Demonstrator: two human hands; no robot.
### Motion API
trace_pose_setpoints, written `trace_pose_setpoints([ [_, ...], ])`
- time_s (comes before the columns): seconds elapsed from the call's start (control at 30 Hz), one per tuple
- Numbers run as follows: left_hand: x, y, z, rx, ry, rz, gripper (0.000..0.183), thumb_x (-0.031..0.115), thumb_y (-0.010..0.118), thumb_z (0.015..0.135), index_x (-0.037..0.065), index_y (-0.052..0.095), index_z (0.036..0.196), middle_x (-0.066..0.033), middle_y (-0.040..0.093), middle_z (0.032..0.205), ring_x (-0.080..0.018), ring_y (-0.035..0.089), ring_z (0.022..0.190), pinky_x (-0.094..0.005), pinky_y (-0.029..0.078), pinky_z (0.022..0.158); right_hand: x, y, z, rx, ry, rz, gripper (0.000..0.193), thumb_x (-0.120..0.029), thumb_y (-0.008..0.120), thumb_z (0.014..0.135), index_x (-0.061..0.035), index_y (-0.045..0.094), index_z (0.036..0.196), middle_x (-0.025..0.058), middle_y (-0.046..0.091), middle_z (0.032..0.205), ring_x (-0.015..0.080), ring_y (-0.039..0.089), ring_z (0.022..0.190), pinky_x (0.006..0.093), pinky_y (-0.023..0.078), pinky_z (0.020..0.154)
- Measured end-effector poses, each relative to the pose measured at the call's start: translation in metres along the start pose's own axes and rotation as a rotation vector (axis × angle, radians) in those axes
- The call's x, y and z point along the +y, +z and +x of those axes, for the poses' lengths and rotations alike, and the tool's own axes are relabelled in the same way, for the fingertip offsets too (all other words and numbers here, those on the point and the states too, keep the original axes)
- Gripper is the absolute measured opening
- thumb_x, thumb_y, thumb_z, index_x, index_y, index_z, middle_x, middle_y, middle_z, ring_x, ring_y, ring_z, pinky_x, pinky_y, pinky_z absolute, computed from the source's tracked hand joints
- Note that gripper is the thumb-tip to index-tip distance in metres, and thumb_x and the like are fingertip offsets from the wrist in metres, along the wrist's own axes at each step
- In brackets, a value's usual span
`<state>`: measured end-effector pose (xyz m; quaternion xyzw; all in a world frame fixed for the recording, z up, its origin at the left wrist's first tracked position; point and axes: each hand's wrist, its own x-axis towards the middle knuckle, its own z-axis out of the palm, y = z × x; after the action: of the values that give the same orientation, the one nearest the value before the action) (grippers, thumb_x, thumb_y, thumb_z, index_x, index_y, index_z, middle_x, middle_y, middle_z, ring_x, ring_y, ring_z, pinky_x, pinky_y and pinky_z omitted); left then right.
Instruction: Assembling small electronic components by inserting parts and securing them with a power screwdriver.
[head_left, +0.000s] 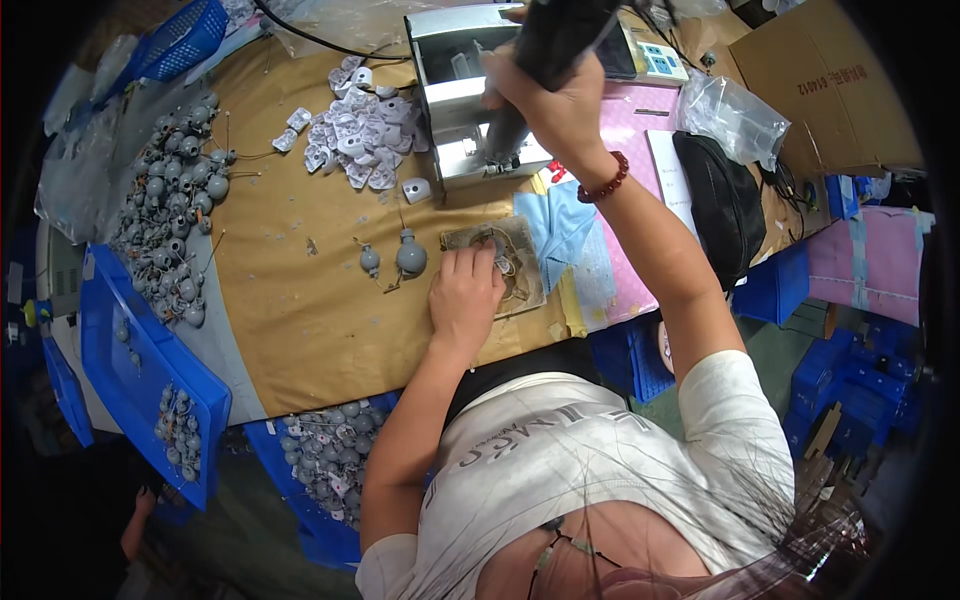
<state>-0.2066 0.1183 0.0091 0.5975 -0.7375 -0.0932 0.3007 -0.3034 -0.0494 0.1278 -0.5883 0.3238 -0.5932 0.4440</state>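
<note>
My right hand (555, 105) is wrapped round a black electric screwdriver (560, 45), held upright with its lower end at the front of a metal screw feeder box (455, 95). On the near side of the table, my left hand (466, 290) rests at a square fixture block (530, 290). Its bent fingers press on a small grey part (488, 240) in the block's hollow, mostly hidden under the fingertips. Left of the block lie a large grey bulb-shaped part (411, 255) and a smaller one (370, 260), both with thin wires.
White plastic caps (355, 135) are heaped left of the feeder. Grey bulb-shaped parts (170, 200) pile up at the far left, beside a blue tray (215, 395). A light blue cloth (560, 225), a black pouch (715, 200) and a cardboard box (835, 85) lie right.
</note>
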Motion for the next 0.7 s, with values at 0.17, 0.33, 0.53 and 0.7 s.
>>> trace_pose_setpoints([
  [0.17,-0.001,-0.003,-0.001,-0.017,-0.016,-0.048,0.038,0.01,0.073,0.076,0.004,0.065,0.112,-0.0117,0.064,0.1,-0.0327,0.059,0.096,-0.0414,0.052,0.082,0.006,-0.016,0.012,-0.135,0.028,-0.14,0.033,-0.006,0.077,0.083,0.0011,0.057,0.109,0.0048,0.065,0.076,0.0133,0.064,0.063,0.0282,0.052,0.059],
  [0.33,-0.002,0.002,-0.001,0.009,-0.031,-0.079,0.037,0.012,0.073,0.077,0.006,0.065,0.112,-0.0118,0.064,0.099,-0.033,0.059,0.096,-0.0434,0.053,0.08,-0.017,-0.022,-0.044,-0.213,0.206,-0.079,0.059,0.003,0.072,0.083,0.0032,0.046,0.136,0.0065,0.065,0.08,0.0143,0.065,0.067,0.0285,0.053,0.062],
  [0.53,0.0,-0.001,-0.001,-0.026,-0.05,-0.036,0.039,0.012,0.071,0.077,0.008,0.061,0.114,-0.0086,0.063,0.099,-0.0298,0.061,0.094,-0.0431,0.055,0.074,-0.015,-0.025,-0.083,-0.287,0.15,-0.033,0.069,0.009,0.069,0.081,0.0052,0.036,0.141,0.007,0.064,0.085,0.0129,0.063,0.075,0.0277,0.051,0.07],
  [0.7,0.0,-0.001,0.0,-0.048,-0.062,-0.036,0.036,0.013,0.071,0.076,0.008,0.061,0.111,-0.0077,0.062,0.099,-0.0297,0.061,0.094,-0.0433,0.055,0.072,-0.008,-0.026,-0.092,-0.308,0.114,0.02,0.071,0.011,0.069,0.081,0.0046,0.035,0.142,0.007,0.063,0.086,0.0127,0.061,0.077,0.0277,0.05,0.071],
])
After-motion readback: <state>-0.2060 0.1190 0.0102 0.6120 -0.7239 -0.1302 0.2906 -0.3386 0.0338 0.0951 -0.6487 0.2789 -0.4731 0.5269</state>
